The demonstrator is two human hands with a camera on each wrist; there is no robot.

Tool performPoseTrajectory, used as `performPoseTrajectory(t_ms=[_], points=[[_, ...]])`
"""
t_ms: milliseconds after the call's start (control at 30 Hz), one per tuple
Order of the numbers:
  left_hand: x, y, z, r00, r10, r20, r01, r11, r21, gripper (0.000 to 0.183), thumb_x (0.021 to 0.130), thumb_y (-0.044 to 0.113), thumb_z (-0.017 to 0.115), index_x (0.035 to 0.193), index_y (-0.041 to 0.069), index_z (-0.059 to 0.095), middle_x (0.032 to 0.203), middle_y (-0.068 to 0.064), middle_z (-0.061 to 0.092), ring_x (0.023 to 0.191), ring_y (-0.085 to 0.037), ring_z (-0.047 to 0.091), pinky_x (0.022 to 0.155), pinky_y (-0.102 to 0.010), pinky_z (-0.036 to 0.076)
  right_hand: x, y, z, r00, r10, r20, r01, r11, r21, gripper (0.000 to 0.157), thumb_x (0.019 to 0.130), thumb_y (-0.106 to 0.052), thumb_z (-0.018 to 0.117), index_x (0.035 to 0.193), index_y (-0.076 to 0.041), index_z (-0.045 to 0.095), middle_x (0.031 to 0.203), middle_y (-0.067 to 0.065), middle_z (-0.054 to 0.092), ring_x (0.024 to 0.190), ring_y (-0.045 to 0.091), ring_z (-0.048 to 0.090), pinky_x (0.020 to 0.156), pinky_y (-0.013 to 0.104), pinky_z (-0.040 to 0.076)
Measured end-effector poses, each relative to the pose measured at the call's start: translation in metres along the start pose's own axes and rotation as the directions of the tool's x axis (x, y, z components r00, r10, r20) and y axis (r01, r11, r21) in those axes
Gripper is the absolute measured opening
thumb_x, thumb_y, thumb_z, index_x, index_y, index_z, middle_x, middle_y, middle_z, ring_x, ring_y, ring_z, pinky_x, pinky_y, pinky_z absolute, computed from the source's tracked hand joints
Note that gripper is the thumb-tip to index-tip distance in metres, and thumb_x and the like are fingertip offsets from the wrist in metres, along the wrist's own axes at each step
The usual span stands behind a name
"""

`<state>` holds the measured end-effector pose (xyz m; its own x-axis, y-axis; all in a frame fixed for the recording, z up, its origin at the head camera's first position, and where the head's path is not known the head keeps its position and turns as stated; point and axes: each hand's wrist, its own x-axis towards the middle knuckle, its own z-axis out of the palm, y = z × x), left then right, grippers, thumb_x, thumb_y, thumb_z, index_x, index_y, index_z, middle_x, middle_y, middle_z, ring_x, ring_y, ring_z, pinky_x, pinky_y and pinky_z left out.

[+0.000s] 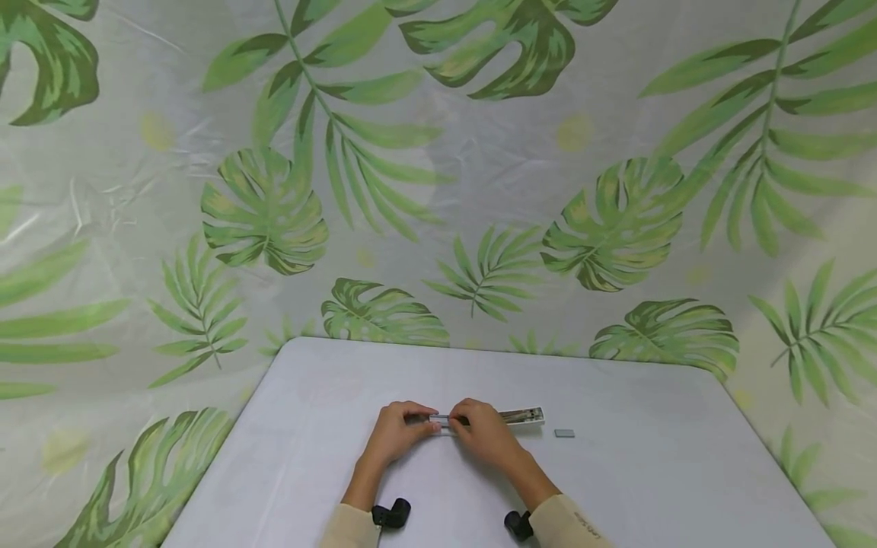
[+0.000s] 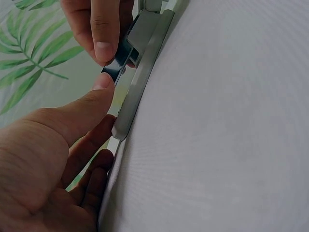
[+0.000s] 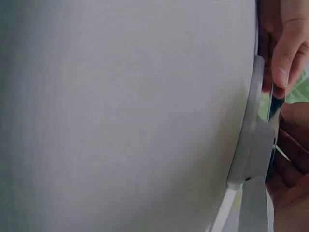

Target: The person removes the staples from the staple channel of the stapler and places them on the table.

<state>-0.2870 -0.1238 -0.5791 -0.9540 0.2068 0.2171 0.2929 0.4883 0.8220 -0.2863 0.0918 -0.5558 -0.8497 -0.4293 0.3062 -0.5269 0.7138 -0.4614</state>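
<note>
An opened stapler is held low over the near-middle part of a table, which is covered in smooth, matte white. Its slim hinged part is stretched out to the right of the hands, edged in white, with dark, metallic-looking detail along its hollow inner face. In the left wrist view, a long pale grey base with a rounded end is seen, smooth and plastic-looking; beside it a narrow, glossy dark blue metal piece is shown at a slant.

The end of this metal piece is pinched by the left hand, its thumb laid on the tip and its other fingers bent near the rounded end of the base. The metal piece is also pinched farther along by the thumb and fingers of the right hand; how its hidden fingers lie cannot be told.

A small, flat, grey-green bar, oblong and straight-edged, is left lying on the table just beyond the stapler's right end. Behind the table, a creased, slightly shiny pale backdrop is patterned with green leaves, some feathery, some broad and deeply notched.
</note>
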Motion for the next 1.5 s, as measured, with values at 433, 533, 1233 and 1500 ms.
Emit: performPoseTrajectory(t_ms=[433, 533, 1233, 1500], points=[[0.001, -0.001, -0.001, 1.000, -0.001, 0.004, 0.001, 1.000, -0.001, 0.024, 0.083, 0.037, 0.087, 0.104, 0.027, 0.083, 0.107, 0.007, 0.079, 0.112, -0.021, 0.071, 0.101, -0.047, 0.054, -0.003, -0.002, 0.007, 0.991, 0.046, -0.129, -0.021, 0.982, 0.185, 0.007, 0.086, -0.007, 0.083, 0.088, -0.009, 0.077, 0.091, 0.003, 0.075, 0.089, 0.021, 0.072, 0.079, 0.035, 0.059], [0.001, -0.003, 0.000, 1.000, 0.006, 0.003, -0.006, 1.000, 0.007, 0.023, 0.083, 0.038, 0.087, 0.103, 0.028, 0.083, 0.106, 0.009, 0.079, 0.111, -0.019, 0.071, 0.100, -0.045, 0.054, -0.003, -0.003, 0.008, 0.987, 0.075, -0.143, -0.044, 0.977, 0.209, 0.008, 0.084, -0.006, 0.084, 0.087, -0.009, 0.077, 0.089, 0.003, 0.076, 0.088, 0.023, 0.073, 0.079, 0.035, 0.058], [-0.001, -0.001, 0.000, 1.000, 0.008, 0.013, -0.009, 1.000, 0.019, 0.025, 0.085, 0.034, 0.085, 0.106, 0.022, 0.083, 0.109, 0.003, 0.079, 0.111, -0.023, 0.072, 0.100, -0.047, 0.054, 0.005, -0.015, 0.003, 0.999, 0.003, -0.048, 0.000, 0.998, 0.063, 0.014, 0.090, -0.011, 0.078, 0.103, -0.008, 0.076, 0.095, 0.002, 0.073, 0.087, 0.016, 0.070, 0.078, 0.032, 0.059], [0.000, 0.000, 0.000, 1.000, -0.006, 0.010, 0.006, 0.999, 0.033, 0.025, 0.084, 0.036, 0.086, 0.106, 0.024, 0.083, 0.109, 0.006, 0.079, 0.113, -0.022, 0.071, 0.101, -0.047, 0.054, 0.003, -0.008, 0.002, 0.998, -0.028, -0.054, 0.033, 0.994, 0.101, 0.010, 0.092, -0.009, 0.076, 0.102, -0.009, 0.075, 0.098, 0.002, 0.071, 0.090, 0.016, 0.069, 0.081, 0.033, 0.059]])
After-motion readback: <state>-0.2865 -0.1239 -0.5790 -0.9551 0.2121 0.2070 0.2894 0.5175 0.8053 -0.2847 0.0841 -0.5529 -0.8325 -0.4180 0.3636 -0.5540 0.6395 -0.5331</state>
